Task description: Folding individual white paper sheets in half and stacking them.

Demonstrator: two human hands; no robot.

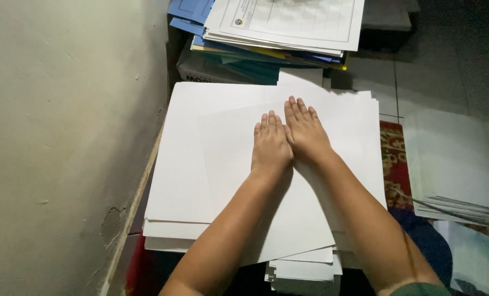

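Hands, left and right, flat on top sheet; stack underneath mostly hidden.

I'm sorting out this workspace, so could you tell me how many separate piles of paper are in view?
3: the white stack under both flat hands, left hand and right hand; the printed-form pile beyond it; loose sheets at right. Others may be hidden.

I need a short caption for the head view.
Both hands, left and right, press flat on a white sheet.
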